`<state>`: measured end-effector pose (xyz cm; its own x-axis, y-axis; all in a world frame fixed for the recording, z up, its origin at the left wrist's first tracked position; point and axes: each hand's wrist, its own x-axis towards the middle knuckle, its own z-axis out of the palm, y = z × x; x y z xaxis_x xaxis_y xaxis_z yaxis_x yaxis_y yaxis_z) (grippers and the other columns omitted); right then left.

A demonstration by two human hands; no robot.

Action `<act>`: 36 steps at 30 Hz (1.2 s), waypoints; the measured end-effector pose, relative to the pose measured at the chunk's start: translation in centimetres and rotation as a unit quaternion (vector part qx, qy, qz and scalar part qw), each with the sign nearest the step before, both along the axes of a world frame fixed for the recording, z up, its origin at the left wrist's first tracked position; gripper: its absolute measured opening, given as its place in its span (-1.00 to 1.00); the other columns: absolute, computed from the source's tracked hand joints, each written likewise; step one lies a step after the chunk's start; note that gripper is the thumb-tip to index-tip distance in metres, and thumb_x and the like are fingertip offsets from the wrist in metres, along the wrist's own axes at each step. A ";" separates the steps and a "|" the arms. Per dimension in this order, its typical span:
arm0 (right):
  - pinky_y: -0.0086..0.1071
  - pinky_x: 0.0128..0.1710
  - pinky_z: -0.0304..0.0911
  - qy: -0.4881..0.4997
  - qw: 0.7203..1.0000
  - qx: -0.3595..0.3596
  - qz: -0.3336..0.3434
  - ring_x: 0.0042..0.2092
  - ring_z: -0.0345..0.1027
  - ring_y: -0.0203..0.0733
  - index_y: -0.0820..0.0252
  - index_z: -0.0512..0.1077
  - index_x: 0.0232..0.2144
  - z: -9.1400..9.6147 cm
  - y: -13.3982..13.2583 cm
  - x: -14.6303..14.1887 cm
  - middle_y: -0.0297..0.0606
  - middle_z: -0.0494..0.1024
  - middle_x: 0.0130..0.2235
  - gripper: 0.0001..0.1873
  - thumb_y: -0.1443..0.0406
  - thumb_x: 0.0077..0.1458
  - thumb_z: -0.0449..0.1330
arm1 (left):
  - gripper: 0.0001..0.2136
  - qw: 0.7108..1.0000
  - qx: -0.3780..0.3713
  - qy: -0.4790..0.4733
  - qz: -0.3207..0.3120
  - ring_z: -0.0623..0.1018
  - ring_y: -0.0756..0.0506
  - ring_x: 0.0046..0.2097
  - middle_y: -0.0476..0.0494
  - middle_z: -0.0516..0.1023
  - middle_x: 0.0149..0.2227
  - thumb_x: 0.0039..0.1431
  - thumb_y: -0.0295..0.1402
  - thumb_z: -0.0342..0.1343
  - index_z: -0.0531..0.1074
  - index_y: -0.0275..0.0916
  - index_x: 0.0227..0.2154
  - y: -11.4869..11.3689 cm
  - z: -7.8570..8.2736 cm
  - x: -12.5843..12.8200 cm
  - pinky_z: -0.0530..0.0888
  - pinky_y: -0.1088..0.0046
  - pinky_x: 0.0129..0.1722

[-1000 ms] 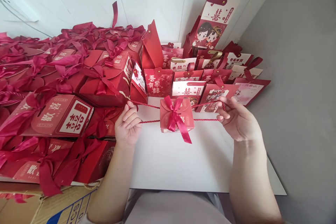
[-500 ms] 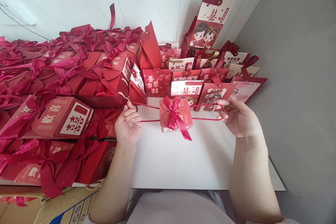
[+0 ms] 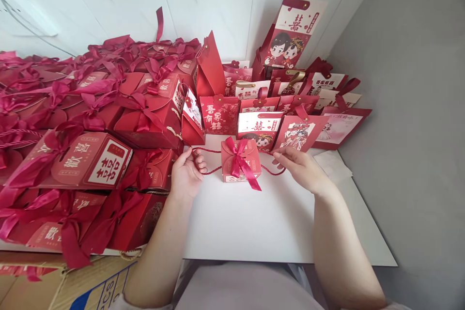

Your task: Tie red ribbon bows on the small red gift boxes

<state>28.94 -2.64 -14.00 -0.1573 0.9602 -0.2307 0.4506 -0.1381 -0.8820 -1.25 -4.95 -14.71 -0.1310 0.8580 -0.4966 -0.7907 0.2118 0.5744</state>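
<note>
A small red gift box (image 3: 234, 170) with a ribbon bow (image 3: 240, 157) on its top sits before me on the white table (image 3: 250, 227). From its two sides come loops of twisted red cord. My left hand (image 3: 188, 169) has its fingers curled round the left cord loop (image 3: 206, 149). On the other side, my right hand (image 3: 296, 167) pinches the right cord loop (image 3: 271, 171) between thumb and fingers. Neither hand touches the box itself.
Many ribboned red boxes (image 3: 90, 162) are piled at the left, close to my left arm. Behind the small box stand several red and white card boxes (image 3: 259, 128). A cardboard carton (image 3: 98, 281) lies below at left; a grey wall (image 3: 414, 106) rises at right.
My right hand has moved left, toward the box, and my left hand slightly right. The cords, stretched taut before, now hang slack and curved. The box has barely shifted.
</note>
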 end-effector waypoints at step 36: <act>-0.48 -0.70 0.10 0.329 0.916 0.066 -0.222 -0.61 0.13 -0.41 0.10 0.54 -0.33 1.2 0.5 1.7 -0.35 0.51 -0.47 -0.78 0.22 -0.06 0.43 | -0.92 0.966 0.185 0.148 0.108 0.60 -0.12 0.01 -0.16 0.61 0.06 0.12 -0.34 0.12 0.43 -0.20 -0.45 -1.5 1.2 0.3 0.52 0.51 -0.24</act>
